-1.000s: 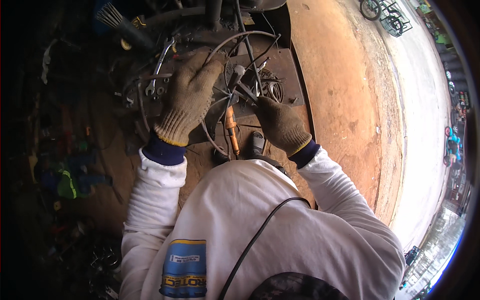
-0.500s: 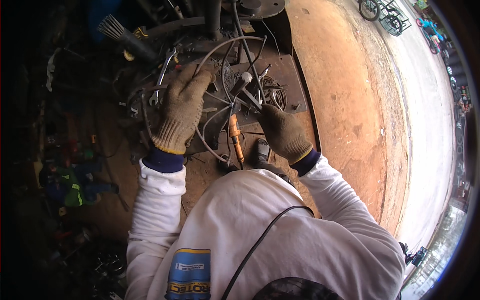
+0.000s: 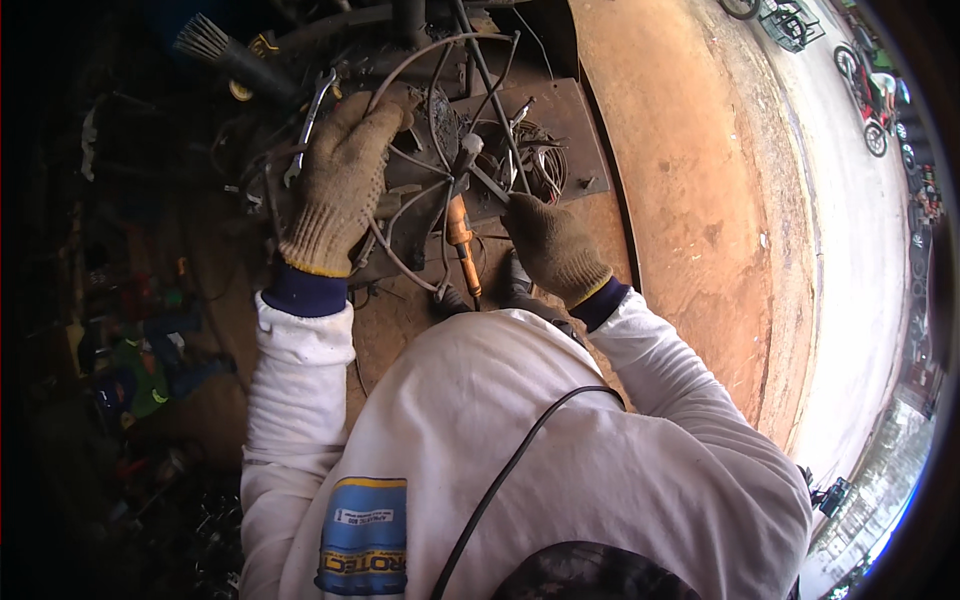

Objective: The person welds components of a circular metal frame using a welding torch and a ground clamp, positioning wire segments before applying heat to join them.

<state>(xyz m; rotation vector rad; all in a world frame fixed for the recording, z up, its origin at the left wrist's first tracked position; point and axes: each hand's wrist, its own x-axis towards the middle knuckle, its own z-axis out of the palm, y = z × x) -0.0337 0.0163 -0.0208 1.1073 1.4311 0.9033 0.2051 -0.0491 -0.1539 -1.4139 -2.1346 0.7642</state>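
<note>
**Wheel held flat, tool at the spokes**

The left hand [image 3: 340,185], gloved, lies closed over the rim of a wheel [image 3: 400,75] that rests on a cluttered steel bench [image 3: 560,110]. The right hand [image 3: 552,245], also gloved, is closed round a thin metal tool [image 3: 487,180] whose tip sits among the spokes [image 3: 425,195] near the hub. A hammer [image 3: 460,235] with an orange handle lies just beside that hand, a wrench [image 3: 308,120] near the left glove, a brush [image 3: 225,55] further back. The wheel looks light but springy; its spokes would likely bend if pulled, so the stiff rim seems the safest place to hold, with knit gloves helping on greasy metal
</note>
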